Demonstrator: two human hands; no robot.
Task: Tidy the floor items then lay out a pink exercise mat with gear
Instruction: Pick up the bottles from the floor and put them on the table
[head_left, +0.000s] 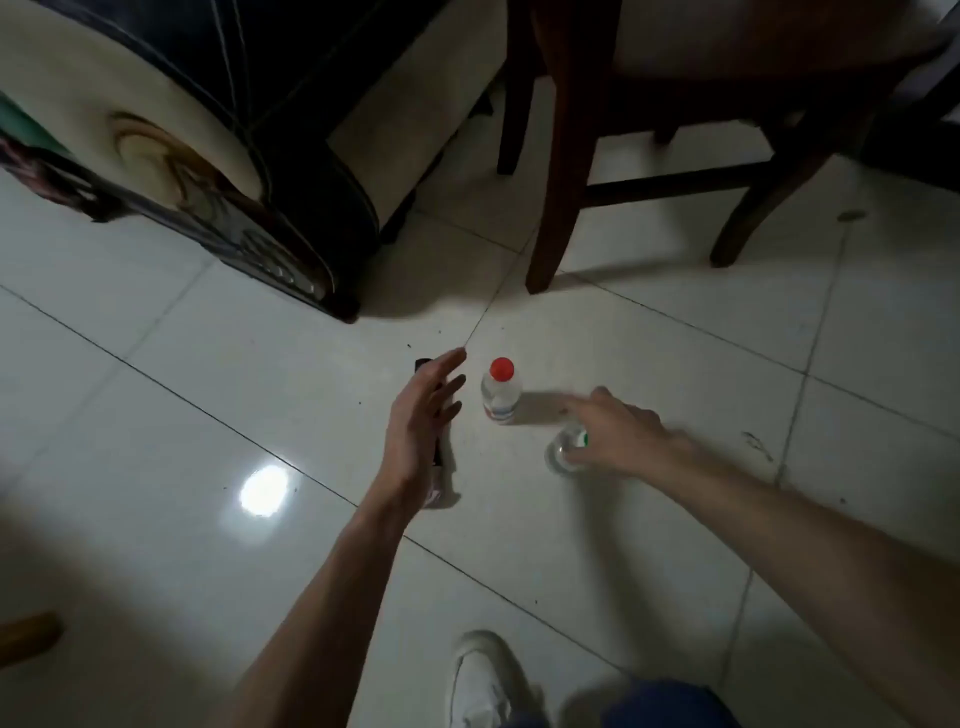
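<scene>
Shoe (480, 680), white, at 6 o'clock on tiled floor (156, 415). Left hand (421, 421): fingers spread, holding nothing, over a dark flat object (439, 457). Right hand (618, 436), 3 o'clock of it, blurred, fingers around a clear bottle (563, 452); grip unclear. Red-capped bottle (501, 391) upright between hands. Wooden chair (675, 130) at 12 o'clock.

bottle label (500, 411) blurred, no legible txt
</scene>
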